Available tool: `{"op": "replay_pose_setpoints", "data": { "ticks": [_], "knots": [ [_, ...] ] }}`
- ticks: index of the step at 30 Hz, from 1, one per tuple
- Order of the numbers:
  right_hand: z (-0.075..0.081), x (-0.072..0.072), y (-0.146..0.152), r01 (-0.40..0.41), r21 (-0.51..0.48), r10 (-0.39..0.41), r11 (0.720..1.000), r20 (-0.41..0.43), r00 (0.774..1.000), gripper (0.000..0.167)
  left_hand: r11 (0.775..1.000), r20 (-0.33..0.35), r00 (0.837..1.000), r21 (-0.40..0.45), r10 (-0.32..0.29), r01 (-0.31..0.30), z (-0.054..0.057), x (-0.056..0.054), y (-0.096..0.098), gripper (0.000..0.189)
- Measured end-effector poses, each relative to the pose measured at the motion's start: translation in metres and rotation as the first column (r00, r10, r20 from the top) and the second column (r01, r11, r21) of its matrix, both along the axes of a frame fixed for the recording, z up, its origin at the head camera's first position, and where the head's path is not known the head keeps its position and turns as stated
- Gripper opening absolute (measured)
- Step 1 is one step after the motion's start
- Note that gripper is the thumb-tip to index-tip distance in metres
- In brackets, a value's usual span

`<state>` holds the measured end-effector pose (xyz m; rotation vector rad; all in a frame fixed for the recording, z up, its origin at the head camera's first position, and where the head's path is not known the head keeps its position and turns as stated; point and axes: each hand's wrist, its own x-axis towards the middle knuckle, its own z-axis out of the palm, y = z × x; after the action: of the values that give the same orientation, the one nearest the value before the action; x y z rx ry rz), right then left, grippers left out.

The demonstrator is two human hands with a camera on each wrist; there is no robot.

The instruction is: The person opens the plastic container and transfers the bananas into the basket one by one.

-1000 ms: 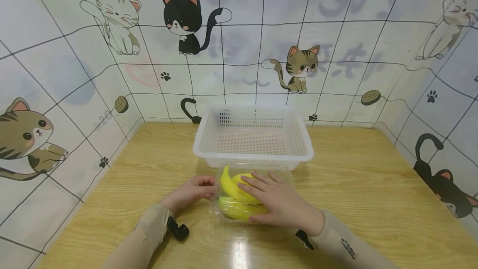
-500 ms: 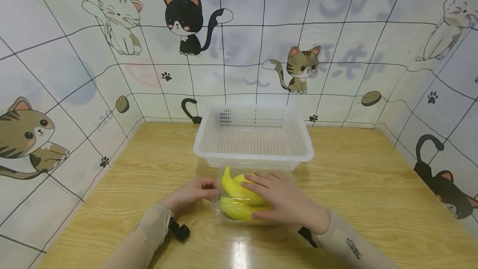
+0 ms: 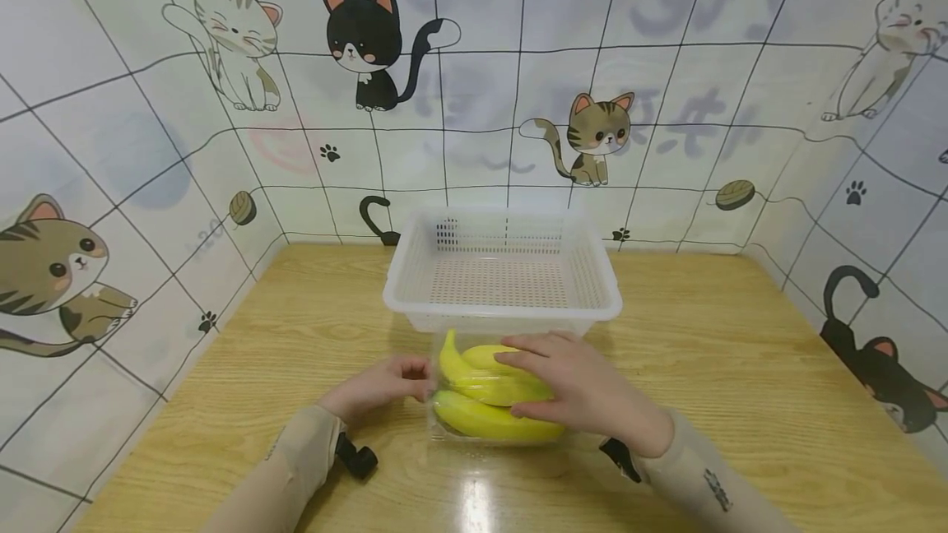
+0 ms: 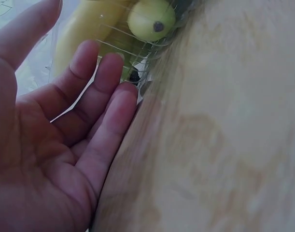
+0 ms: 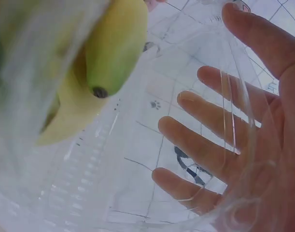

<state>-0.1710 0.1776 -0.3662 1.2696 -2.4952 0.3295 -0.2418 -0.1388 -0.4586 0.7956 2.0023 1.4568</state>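
Note:
Several yellow bananas (image 3: 496, 418) lie in a clear plastic box (image 3: 452, 435) at the middle of the table. My left hand (image 3: 381, 389) is at the box's left side, thumb forward, its fingertips right at the clear wall in the left wrist view. Over the right part of the box is my right hand (image 3: 585, 389), fingers spread and partly covering the bananas. In the right wrist view, its straight fingers (image 5: 205, 150) show through a clear plastic sheet or lid (image 5: 236, 63), with banana tips (image 5: 116, 58) opposite the palm.
A white perforated basket (image 3: 504, 324) stands right behind the box, close to the back wall. The wooden table (image 3: 711, 368) reaches out to both sides. Cloth walls (image 3: 474, 89) printed with cats and a grid enclose the table at the back and sides.
My right hand has slid to the right, uncovering more of the bananas. The clear box has shifted slightly right, and my left hand has followed it a little.

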Motion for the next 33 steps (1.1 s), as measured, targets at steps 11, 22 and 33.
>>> {"op": "replay_pose_setpoints", "data": {
  "ticks": [11,22,33],
  "knots": [
    [0.013,0.002,0.009,0.057,-0.031,-0.056,0.998,0.023,0.998,0.055,0.999,-0.014,1.0,-0.031,-0.007,0.006,0.0,0.0,0.0,0.019],
    [0.017,0.002,0.013,0.072,-0.044,-0.071,0.996,0.016,0.997,0.052,0.995,-0.018,1.0,-0.091,0.025,-0.026,0.002,0.001,-0.001,0.022],
    [0.024,0.0,0.02,0.096,-0.076,-0.096,0.992,-0.006,0.995,0.045,0.994,-0.046,0.999,-0.104,0.013,-0.018,0.006,0.003,0.005,0.013]
  ]
}}
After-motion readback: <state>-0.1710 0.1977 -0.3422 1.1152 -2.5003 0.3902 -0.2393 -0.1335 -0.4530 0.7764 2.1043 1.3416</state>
